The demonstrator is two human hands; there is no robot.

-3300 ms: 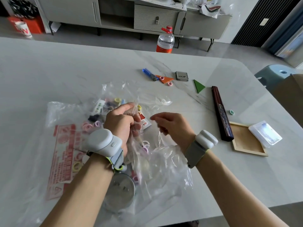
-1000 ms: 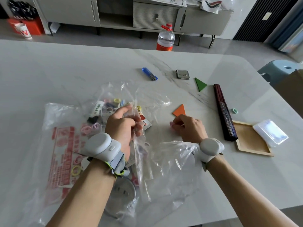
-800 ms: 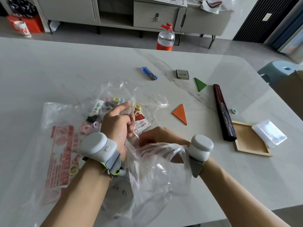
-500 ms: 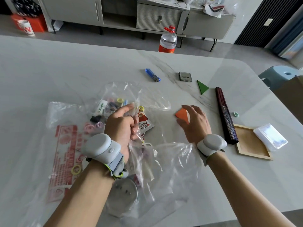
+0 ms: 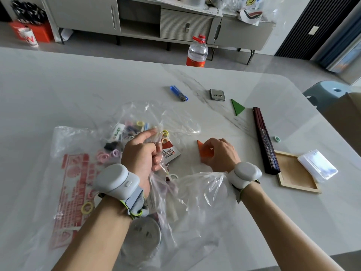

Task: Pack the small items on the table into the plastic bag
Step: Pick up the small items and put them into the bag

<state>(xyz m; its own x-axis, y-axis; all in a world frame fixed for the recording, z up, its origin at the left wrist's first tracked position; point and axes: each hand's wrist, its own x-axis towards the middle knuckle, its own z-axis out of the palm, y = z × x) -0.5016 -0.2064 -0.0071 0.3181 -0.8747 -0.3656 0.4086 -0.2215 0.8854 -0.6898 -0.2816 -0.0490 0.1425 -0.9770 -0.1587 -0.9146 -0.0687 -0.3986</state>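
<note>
The right hand (image 5: 220, 155), out of the bag mouth a moment ago, is now pinching the orange triangle (image 5: 203, 151) on the counter (image 5: 58, 85) just beside the plastic bag (image 5: 205, 192), while the left hand (image 5: 140, 153) is gripping the bag's bunched rim, so another item is probably going in next.

Background room clutter, 10 to 3 o'clock.
Water bottle (image 5: 197, 52) with red cap and label upright on floor at 12; grey cabinet (image 5: 84, 14) behind it across the top, crumpled bags (image 5: 252, 10) on it at 1; red box (image 5: 42, 33) and white cup (image 5: 29, 37) at 10; blue stool (image 5: 324, 90) at 2, cardboard box (image 5: 343, 118) just beside it at 3.
</note>
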